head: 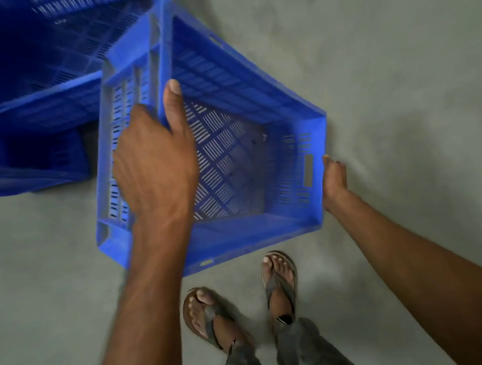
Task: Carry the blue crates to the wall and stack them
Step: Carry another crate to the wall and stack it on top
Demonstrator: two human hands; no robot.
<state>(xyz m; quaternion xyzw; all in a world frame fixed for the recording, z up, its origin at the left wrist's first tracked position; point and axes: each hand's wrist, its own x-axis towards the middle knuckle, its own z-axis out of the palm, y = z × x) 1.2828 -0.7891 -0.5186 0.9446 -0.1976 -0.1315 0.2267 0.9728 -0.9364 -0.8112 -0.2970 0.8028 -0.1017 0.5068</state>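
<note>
so, a blue crate (231, 159) is held tilted at mid-frame. its left rim is clamped by the left hand (156, 167) (thumb inside, fingers curled outside). the right hand (333, 179) is laid against the right end wall, fingers hidden, so their state can't be told. other crates (18, 86) are seen at upper left.

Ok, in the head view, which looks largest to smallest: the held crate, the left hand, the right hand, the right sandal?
1. held crate
2. left hand, nearer the camera
3. right sandal and right hand: look alike; the hand is partly hidden behind the crate, so unranked.
</note>
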